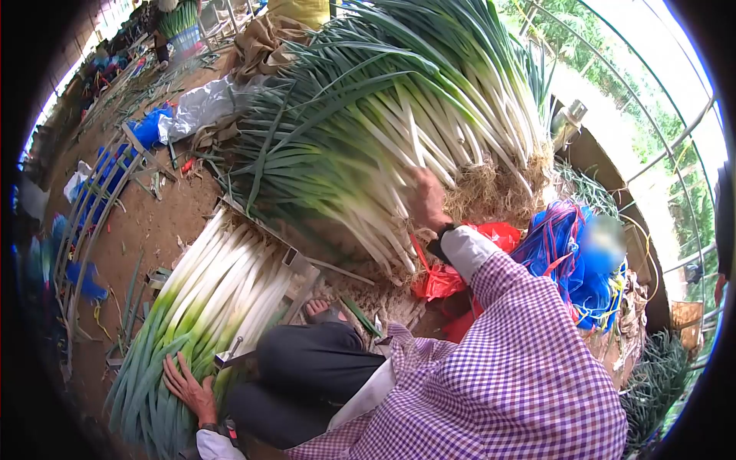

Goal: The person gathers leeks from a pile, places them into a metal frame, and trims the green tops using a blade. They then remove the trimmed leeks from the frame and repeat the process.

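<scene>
My left hand (192,389) lies with fingers spread on the green leaves of a row of long green onions (222,284), held in a metal frame (295,268) at my left knee. Their white stalks point away from me. Farther off, my right hand (428,201) closes around white stalks at the near edge of a big heap of green onions (460,92). Its fingertips are partly hidden, and the leaves beside it are smeared by motion. Shaggy roots (498,184) hang at the heap's right end.
Red plastic (437,282) and a bundle of blue netting with cords (563,245) lie by my right arm. A curved metal rack (96,238) stands at left on the soil floor. Silver sheeting (203,107) and a brown sack (268,46) lie behind. Greenhouse hoops (667,146) edge the right side.
</scene>
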### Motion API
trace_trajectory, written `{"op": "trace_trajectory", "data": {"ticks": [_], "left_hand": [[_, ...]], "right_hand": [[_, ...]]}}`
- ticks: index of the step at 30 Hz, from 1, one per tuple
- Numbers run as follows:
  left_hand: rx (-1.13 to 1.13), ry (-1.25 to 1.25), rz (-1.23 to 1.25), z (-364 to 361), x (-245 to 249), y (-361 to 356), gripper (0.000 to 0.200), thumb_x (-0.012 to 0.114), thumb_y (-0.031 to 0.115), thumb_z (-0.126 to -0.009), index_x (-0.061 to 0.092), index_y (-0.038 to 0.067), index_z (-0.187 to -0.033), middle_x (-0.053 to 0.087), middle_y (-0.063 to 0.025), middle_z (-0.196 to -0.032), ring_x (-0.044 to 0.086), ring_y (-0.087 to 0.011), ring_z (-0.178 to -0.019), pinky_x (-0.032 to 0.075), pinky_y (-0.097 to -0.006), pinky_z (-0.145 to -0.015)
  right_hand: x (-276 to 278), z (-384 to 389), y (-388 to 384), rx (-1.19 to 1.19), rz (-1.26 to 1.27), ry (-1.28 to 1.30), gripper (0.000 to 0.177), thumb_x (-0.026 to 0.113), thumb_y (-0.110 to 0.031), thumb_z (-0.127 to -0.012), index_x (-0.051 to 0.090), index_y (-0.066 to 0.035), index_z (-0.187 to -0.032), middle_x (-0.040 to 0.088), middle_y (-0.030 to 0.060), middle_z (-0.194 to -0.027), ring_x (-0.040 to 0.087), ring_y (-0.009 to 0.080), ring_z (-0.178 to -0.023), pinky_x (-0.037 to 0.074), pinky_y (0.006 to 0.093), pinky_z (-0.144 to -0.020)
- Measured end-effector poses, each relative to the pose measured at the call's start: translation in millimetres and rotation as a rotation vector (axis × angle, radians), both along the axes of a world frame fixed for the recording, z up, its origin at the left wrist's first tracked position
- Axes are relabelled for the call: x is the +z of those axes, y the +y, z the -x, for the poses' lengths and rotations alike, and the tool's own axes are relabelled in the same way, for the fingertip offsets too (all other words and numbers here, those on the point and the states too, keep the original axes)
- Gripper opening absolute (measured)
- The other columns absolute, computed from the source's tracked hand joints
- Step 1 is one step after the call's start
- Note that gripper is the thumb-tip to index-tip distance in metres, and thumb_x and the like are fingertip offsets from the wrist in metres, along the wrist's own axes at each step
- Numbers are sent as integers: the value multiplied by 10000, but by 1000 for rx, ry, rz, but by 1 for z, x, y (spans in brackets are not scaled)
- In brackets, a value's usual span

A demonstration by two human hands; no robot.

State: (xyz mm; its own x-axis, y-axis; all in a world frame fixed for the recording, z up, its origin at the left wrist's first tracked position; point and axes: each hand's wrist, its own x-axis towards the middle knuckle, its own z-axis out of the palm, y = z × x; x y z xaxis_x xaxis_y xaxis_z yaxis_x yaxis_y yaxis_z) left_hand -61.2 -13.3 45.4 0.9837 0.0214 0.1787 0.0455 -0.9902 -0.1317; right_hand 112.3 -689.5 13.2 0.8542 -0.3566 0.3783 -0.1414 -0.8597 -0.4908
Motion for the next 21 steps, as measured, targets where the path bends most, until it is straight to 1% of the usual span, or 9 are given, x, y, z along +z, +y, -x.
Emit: {"op": "trace_trajectory", "data": {"ticks": [3, 4, 7, 8, 11, 12, 15, 18, 21], "left_hand": [[14, 17, 37, 1, 7, -5, 1063, 866, 162, -630, 328, 81, -1544, 268, -152, -1612, 231, -355, -1499, 189, -523, -1211], [15, 18, 46, 1, 9, -7, 1055, 865, 163, -629, 338, 76, -1539, 278, -160, -1607, 242, -361, -1492, 194, -523, -1208], [34, 33, 79, 4, 14, -9, 1045, 857, 122, -630, 341, 76, -1538, 288, -170, -1595, 251, -366, -1485, 209, -517, -1201], [40, 30, 108, 5, 16, -10, 1037, 849, 104, -637, 339, 75, -1540, 291, -172, -1592, 255, -368, -1482, 216, -511, -1199], [68, 36, 221, 14, 23, -13, 1013, 824, 54, -659, 333, 72, -1545, 297, -183, -1582, 265, -376, -1476, 232, -497, -1195], [84, 42, 275, 17, 28, -15, 1005, 815, 39, -667, 330, 69, -1546, 297, -188, -1581, 265, -379, -1476, 235, -493, -1194], [116, 50, 374, 23, 30, -15, 982, 786, 2, -688, 320, 59, -1550, 290, -205, -1579, 270, -394, -1473, 243, -483, -1195], [118, 35, 468, 30, 25, -11, 963, 760, -26, -701, 313, 47, -1550, 283, -220, -1579, 279, -408, -1468, 252, -471, -1199], [114, 13, 518, 31, 23, -7, 951, 735, -52, -705, 310, 42, -1551, 282, -229, -1576, 289, -413, -1465, 258, -459, -1203]], "right_hand": [[11, -22, -37, -136, 153, 39, 698, 816, -312, -789, 521, -49, -1364, 560, 181, -1336, 541, 359, -1223, 459, 469, -995], [11, -27, -46, -157, 154, 90, 832, 840, -395, -745, 466, -35, -1396, 518, 196, -1379, 482, 377, -1289, 424, 502, -1035], [15, -39, -62, -269, 136, 247, 943, 860, -481, -684, 441, -43, -1407, 517, 211, -1373, 470, 392, -1302, 421, 512, -1046], [19, -42, -69, -264, 75, 390, 963, 825, -481, -717, 405, -13, -1446, 504, 237, -1391, 439, 397, -1346, 397, 531, -1080], [27, -50, -82, -238, 60, 512, 677, 731, -277, -771, 464, -57, -1352, 578, 223, -1271, 517, 401, -1252, 441, 532, -1022], [13, -55, -94, -235, 83, 440, 577, 650, -205, -780, 494, -64, -1317, 602, 227, -1216, 556, 396, -1201, 464, 521, -994], [16, -56, -111, -166, 118, 464, 483, 682, -218, -766, 576, -37, -1200, 630, 224, -1163, 608, 388, -1127, 501, 466, -956], [21, -48, -109, -119, 116, 442, 444, 714, -229, -737, 602, -23, -1115, 653, 230, -1109, 626, 403, -1096, 518, 458, -927], [21, -58, -115, -96, 92, 531, 420, 733, -231, -705, 617, -19, -1048, 669, 229, -1062, 647, 401, -1057, 531, 453, -890]]}}
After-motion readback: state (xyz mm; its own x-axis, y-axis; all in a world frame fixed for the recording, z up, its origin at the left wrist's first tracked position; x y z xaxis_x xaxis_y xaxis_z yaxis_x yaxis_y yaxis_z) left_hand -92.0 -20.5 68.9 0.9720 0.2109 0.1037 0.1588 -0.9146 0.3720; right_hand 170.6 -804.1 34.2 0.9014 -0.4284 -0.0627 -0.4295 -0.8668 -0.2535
